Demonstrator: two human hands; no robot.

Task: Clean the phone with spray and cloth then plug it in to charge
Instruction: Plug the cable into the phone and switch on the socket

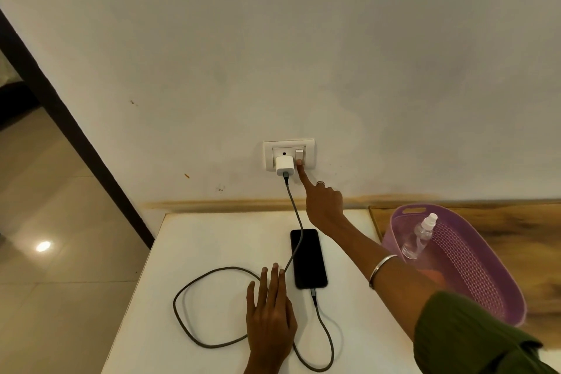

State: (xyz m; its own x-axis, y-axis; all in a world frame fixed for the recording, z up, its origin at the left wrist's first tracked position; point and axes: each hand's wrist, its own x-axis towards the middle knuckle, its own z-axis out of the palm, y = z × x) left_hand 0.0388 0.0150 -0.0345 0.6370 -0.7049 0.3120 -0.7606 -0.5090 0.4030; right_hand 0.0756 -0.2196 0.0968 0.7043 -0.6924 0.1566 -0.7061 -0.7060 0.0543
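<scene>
A black phone (pixel 308 256) lies screen-up on the white table (pixel 212 240). A grey braided cable (pixel 194 331) is plugged into its near end, loops over the table and rises to a white charger (pixel 284 165) seated in the wall socket plate (pixel 289 153). My right hand (pixel 321 203) reaches up to the wall, its index fingertip on the white switch (pixel 299 155) beside the charger, other fingers curled. My left hand (pixel 270 316) rests flat on the table left of the phone, over the cable, holding nothing.
A purple plastic basket (pixel 485 276) stands on a wooden surface (pixel 516 222) at the right, with a clear spray bottle (pixel 420 235) leaning inside. The table's left edge drops to a tiled floor (pixel 60 222). A dark door frame (pixel 76 130) runs along the left.
</scene>
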